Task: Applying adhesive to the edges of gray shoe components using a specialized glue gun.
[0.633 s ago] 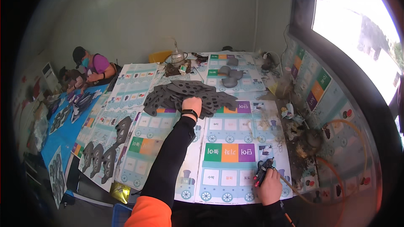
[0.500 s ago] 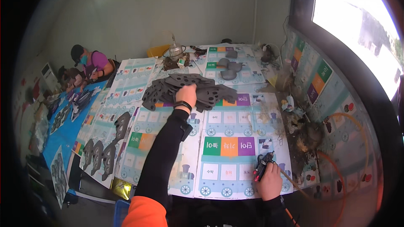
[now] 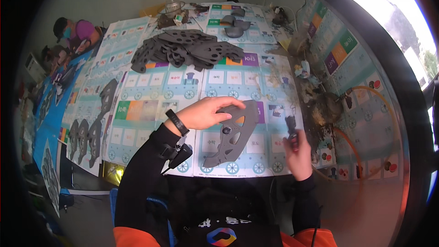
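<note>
1. Holding the gray perforated panel [image 3: 243, 136] by its upper end: left hand [image 3: 206, 115], narrow pinch, fingers along the top, thumb on the near face.
2. Panel location: lower center of frame, over the printed table sheets [image 3: 270, 148]. Can't tell if its lower end touches them.
3. Long axis: slanted, upper right to lower left. Bottom tip points toward the lower left of frame.
4. Right hand [image 3: 300, 155]: wrapped round a black-and-red hand tool [image 3: 291, 127], lower right of center. Tool runs near vertical in frame, black end up.
5. Key relation: panel sits between the hands. Left is in contact, so it's nearer; right and tool are off the panel's right edge, clear gap, no contact.
6. Pile of similar gray panels [image 3: 183, 48]: upper center, beyond both hands.
</note>
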The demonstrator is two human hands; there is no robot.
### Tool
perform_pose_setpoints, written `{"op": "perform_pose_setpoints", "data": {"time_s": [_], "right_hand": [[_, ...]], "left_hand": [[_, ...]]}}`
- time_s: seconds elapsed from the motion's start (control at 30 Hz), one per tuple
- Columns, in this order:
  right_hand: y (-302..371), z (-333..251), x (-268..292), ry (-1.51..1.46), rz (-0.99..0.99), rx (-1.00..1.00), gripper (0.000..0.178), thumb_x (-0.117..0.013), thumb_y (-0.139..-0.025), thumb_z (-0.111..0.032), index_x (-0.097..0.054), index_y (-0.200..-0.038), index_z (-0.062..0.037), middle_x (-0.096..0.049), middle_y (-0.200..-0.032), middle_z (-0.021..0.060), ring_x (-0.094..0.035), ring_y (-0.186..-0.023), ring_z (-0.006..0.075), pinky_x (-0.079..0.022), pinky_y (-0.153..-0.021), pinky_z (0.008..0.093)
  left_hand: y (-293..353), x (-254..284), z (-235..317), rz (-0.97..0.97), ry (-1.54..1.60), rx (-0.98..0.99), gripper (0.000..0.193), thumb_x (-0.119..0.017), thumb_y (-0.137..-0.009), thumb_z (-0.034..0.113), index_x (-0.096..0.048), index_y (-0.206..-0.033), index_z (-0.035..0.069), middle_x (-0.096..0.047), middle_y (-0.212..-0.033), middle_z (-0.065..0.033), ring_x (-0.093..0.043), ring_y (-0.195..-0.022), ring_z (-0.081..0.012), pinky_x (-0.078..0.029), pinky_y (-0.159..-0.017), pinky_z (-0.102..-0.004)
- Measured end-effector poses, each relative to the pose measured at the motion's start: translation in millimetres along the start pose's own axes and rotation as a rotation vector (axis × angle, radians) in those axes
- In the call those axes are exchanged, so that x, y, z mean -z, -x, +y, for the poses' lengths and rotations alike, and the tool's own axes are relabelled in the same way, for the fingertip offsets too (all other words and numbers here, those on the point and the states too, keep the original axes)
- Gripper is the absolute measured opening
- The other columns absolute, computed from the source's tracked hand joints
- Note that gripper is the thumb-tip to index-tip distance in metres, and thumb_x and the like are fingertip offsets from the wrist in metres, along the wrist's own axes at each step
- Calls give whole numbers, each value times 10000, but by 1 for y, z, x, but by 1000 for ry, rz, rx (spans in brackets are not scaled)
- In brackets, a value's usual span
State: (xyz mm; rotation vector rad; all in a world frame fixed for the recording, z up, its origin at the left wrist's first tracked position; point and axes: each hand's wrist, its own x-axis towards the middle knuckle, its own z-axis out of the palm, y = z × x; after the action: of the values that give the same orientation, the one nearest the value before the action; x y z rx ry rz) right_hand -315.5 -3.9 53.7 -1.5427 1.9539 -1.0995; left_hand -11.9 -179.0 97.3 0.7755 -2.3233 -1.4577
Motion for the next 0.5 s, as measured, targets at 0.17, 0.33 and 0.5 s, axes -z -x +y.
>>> {"op": "perform_pose_setpoints", "data": {"time_s": [0.17,0.33,0.5], "right_hand": [[3,-46,65,-882,152,25,272,-615,-1047,-179,-635,-1234,17,-690,-998,125,-669,-821,228,-553,-557,308],[-11,-91,123,-1113,328,217,387,-518,-1079,-245,-576,-1313,58,-643,-1115,159,-640,-1068,254,-582,-616,288],[-9,-139,111,-967,132,346,449,-502,-1082,-253,-507,-1381,82,-602,-1116,176,-618,-1097,230,-544,-581,223]], "left_hand": [[37,-61,-4,456,-684,170,656,-823,-904,262,-548,-1387,-86,-660,-1285,-268,-603,-1222,-438,-495,-1045,-478],[98,-133,8,465,-677,319,558,-911,-781,212,-608,-1178,-37,-659,-1076,-215,-629,-1066,-406,-502,-929,-477],[99,-147,-3,507,-562,315,402,-865,-818,117,-610,-1098,-19,-641,-1036,-190,-626,-1041,-390,-507,-896,-463]]}}
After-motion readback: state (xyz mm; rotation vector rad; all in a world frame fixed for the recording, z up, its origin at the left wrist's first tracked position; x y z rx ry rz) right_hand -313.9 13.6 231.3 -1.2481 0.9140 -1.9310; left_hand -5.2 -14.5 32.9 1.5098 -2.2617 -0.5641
